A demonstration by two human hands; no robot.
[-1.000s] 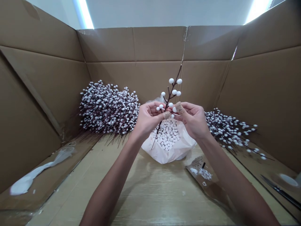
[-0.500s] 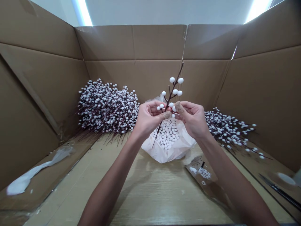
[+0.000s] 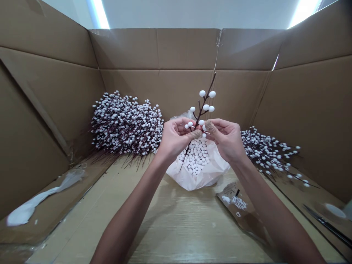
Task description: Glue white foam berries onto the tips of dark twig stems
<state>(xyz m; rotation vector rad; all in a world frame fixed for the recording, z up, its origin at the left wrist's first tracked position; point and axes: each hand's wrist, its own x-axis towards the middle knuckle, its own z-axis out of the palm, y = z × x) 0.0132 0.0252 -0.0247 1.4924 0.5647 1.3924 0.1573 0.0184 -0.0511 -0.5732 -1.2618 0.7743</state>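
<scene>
- The branch (image 3: pixel 200 113) looked mostly done, I'd guess: white balls sat on most side twigs, but one upper twig (image 3: pixel 199 104) seemed bare, so probably a bit left.
- It was held up off the tabletop (image 3: pixel 165 220), in front of an open bag (image 3: pixel 211 179) of more balls.
- Left hand (image 3: pixel 176 137): narrow, pinching the stem.
- Right hand (image 3: pixel 228 141): pinched on a white ball (image 3: pixel 204 127), exact grip partly hidden tbh.
- Balled-up bunches lay left (image 3: pixel 126 124) and right (image 3: pixel 266 148).

Dark brown twig (image 3: pixel 200 113), forked; white balls (image 3: pixel 206 107) on several side shoots. Tilted, top leaning right. Held between left hand (image 3: pixel 178 137) and right hand (image 3: pixel 227 141).
</scene>
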